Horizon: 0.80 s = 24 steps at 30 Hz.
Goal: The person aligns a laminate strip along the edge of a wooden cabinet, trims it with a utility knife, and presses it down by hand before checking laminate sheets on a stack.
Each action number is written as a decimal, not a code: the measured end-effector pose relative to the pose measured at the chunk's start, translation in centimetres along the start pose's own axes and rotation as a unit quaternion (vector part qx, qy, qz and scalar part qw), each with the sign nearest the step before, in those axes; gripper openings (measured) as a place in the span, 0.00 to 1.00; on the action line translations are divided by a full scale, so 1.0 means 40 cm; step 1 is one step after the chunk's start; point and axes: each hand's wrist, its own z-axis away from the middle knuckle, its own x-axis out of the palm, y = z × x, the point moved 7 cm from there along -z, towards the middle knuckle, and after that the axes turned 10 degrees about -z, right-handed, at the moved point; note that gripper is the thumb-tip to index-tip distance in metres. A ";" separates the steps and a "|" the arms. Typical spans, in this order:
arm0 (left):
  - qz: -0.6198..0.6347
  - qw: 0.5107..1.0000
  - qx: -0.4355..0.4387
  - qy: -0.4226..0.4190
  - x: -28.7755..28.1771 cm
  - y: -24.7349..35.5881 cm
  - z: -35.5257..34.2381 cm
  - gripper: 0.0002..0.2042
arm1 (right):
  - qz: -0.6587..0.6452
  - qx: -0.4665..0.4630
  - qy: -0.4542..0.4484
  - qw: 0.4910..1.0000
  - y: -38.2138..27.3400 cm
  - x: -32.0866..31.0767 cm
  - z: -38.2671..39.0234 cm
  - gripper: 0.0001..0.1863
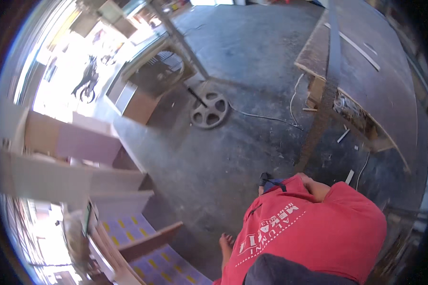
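My torso, in a red shirt (314, 232) with white print, fills the lower right. Left of it, my left hand (227, 239) hangs over the floor. Its fingertips look slightly apart, with nothing seen in them. The bent right forearm leads to my right hand (305, 179) at the shirt's hem, close to dark blue cloth (273, 183) at my waist. Whether the right fingers hold the shirt is hidden. Nearest the left hand is a brown board edge (152, 241) standing on a pale purple panel (128, 230) with yellow strips.
A grey spoked wheel (209, 110) with a dark bar lies on the concrete floor, a cable (264, 117) trailing from it. A large workbench (371, 90) occupies the right. Board panels (76, 178) stand at left. A framed machine (161, 66) and a motorcycle (88, 83) are farther off.
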 end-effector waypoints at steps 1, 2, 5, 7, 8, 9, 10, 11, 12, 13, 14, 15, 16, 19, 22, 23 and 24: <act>-0.105 0.990 0.092 -0.008 0.039 0.135 -0.020 0.21 | 0.071 0.041 -0.035 0.996 -0.050 -0.003 -0.069 0.23; -0.171 0.974 0.130 -0.069 0.099 0.236 -0.032 0.21 | 0.153 0.073 -0.077 0.983 -0.092 -0.002 -0.122 0.22; -0.329 0.895 0.271 -0.131 0.234 0.498 -0.092 0.20 | 0.077 -0.022 -0.034 0.996 -0.226 -0.019 -0.218 0.21; -0.396 0.846 0.321 -0.158 0.302 0.657 -0.119 0.19 | 0.053 -0.084 0.034 0.995 -0.350 -0.106 -0.311 0.19; -0.435 0.815 0.343 -0.168 0.332 0.735 -0.134 0.19 | 0.047 -0.083 0.059 0.994 -0.398 -0.155 -0.347 0.18; -0.477 0.780 0.366 -0.176 0.358 0.812 -0.150 0.19 | 0.022 -0.103 0.084 0.991 -0.450 -0.208 -0.374 0.18; -0.523 0.734 0.393 -0.182 0.384 0.892 -0.163 0.18 | -0.049 -0.109 0.112 0.987 -0.487 -0.280 -0.408 0.17; -0.569 0.676 0.428 -0.189 0.409 0.968 -0.173 0.18 | -0.117 -0.105 0.133 0.979 -0.507 -0.348 -0.430 0.16; -0.609 0.609 0.470 -0.193 0.440 1.046 -0.179 0.18 | -0.125 -0.109 0.156 0.974 -0.519 -0.412 -0.450 0.16; -0.643 0.546 0.502 -0.192 0.467 1.120 -0.184 0.18 | -0.144 -0.100 0.197 0.965 -0.520 -0.474 -0.477 0.16; -0.689 0.490 0.498 -0.192 0.500 1.205 -0.205 0.17 | -0.167 -0.077 0.230 0.956 -0.511 -0.529 -0.519 0.16; -0.703 0.489 0.485 -0.175 0.521 1.281 -0.221 0.16 | -0.169 -0.085 0.253 0.949 -0.497 -0.573 -0.558 0.16; -0.741 0.487 0.433 -0.159 0.534 1.353 -0.250 0.15 | -0.173 -0.044 0.282 0.943 -0.445 -0.611 -0.586 0.16; -0.770 0.462 0.414 -0.149 0.591 1.606 -0.318 0.13 | -0.108 0.087 0.332 0.933 -0.242 -0.661 -0.647 0.15; -0.630 0.437 0.627 -0.139 0.755 1.906 -0.319 0.12 | 0.042 0.177 0.265 0.947 -0.105 -0.609 -0.657 0.13; -0.580 0.408 0.696 -0.110 0.836 2.003 -0.316 0.12 | 0.219 0.147 0.200 0.943 -0.107 -0.577 -0.653 0.12; -0.589 0.430 0.675 -0.116 0.945 2.112 -0.353 0.12 | -0.118 0.217 0.289 0.925 -0.057 -0.589 -0.655 0.19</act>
